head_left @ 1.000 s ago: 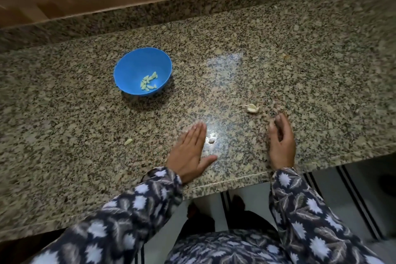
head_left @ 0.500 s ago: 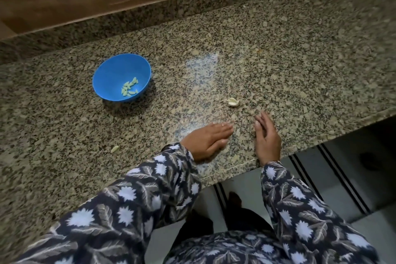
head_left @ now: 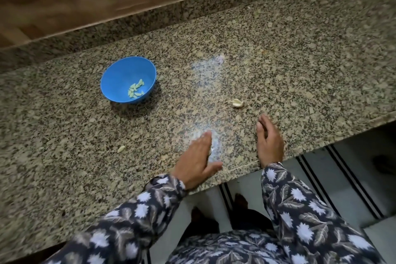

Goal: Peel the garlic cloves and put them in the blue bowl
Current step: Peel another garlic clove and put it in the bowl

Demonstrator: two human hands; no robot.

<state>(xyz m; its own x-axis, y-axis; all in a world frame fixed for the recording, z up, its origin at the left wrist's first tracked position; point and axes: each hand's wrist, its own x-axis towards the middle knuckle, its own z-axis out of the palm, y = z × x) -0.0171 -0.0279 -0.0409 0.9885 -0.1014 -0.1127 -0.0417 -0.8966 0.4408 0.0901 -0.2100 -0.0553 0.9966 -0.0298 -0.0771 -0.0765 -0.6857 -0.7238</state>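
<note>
The speckled granite counter (head_left: 278,60) carries everything. The blue bowl (head_left: 120,77) stands at its left, well apart from both hands, with a small heap of pale greenish peeled cloves (head_left: 135,90) at its bottom. The left hand (head_left: 197,161) lies flat near the front edge, fingers straight and together, gripping nothing. The right hand (head_left: 269,141) rests on its side, fingers loosely curved and empty. Just beyond it lies a whitish garlic piece (head_left: 236,103) with a curling tail. A lone pale clove (head_left: 121,149) lies left of the left hand.
</note>
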